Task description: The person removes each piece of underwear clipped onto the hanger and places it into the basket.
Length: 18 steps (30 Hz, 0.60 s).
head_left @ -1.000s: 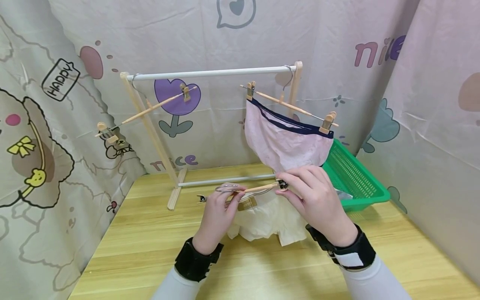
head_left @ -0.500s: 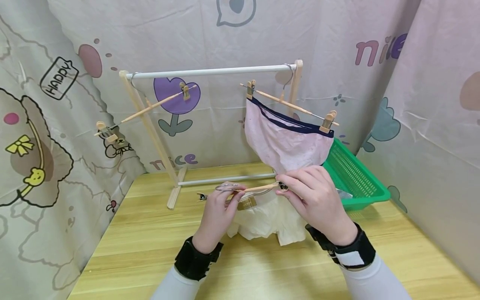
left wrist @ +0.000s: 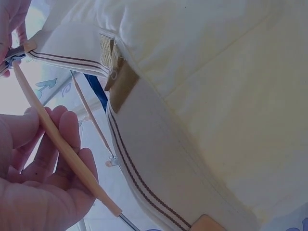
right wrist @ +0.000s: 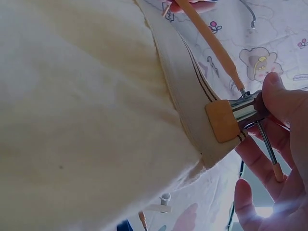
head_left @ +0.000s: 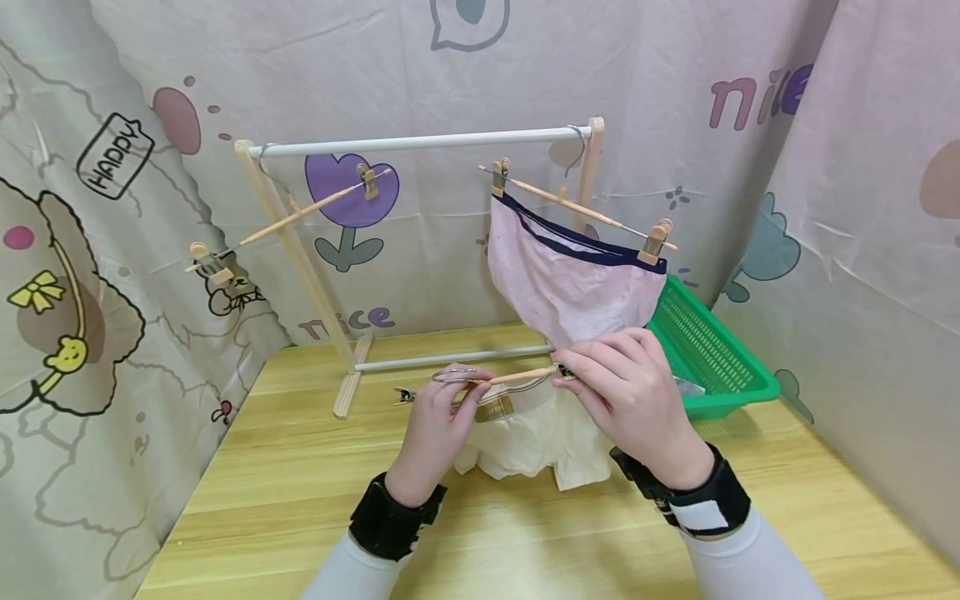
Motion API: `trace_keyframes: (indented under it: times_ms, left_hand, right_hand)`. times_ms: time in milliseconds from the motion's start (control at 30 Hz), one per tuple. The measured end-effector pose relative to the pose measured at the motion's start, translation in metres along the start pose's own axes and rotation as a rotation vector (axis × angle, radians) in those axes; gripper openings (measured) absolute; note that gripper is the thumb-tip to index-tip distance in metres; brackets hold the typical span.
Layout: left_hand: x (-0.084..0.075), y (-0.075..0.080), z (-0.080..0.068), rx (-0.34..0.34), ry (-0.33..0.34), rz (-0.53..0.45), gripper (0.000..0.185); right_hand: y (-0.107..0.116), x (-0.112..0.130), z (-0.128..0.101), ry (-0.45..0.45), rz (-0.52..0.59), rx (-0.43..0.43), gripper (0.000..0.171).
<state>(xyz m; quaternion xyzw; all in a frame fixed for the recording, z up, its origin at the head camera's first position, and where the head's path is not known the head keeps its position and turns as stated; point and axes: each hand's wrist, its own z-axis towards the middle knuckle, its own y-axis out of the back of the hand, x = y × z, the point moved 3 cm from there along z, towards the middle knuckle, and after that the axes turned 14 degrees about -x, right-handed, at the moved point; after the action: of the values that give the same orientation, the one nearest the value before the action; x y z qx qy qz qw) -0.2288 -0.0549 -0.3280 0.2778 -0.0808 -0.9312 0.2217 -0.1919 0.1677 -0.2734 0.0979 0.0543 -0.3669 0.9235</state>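
Cream shorts [head_left: 536, 437] hang low over the wooden table [head_left: 262, 500], near the middle, their waistband caught in the right-end clip [right wrist: 226, 119] of a wooden hanger [head_left: 506, 379]. I see my left hand [head_left: 438, 425] with fingers curled round the hanger's bar and my right hand [head_left: 637, 400] pinching that clip. Behind stands the rack [head_left: 420, 143] with pink underwear [head_left: 570, 283] on its right side; a green basket [head_left: 720, 367] sits far right.
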Motion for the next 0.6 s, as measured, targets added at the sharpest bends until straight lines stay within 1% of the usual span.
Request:
trace_keyframes:
  times_ms: [233,467,600]
  left_hand:
    - [0.0004,0.0,-0.0006,-0.004,-0.016,-0.012,0.012]
    - [0.0004,0.0004,-0.0007,0.008,0.008,-0.019,0.013]
    - [0.0005,0.0004,-0.0003,0.007,0.006,-0.02,0.012]
  right_hand:
    - [0.0005,0.0005,-0.0001,0.0,-0.005,0.004,0.035]
    - [0.0007,-0.0001,-0.001,-0.012,-0.01,0.014,0.036]
    - [0.0006,-0.0004,-0.0013,-0.014,-0.026,0.027,0.038]
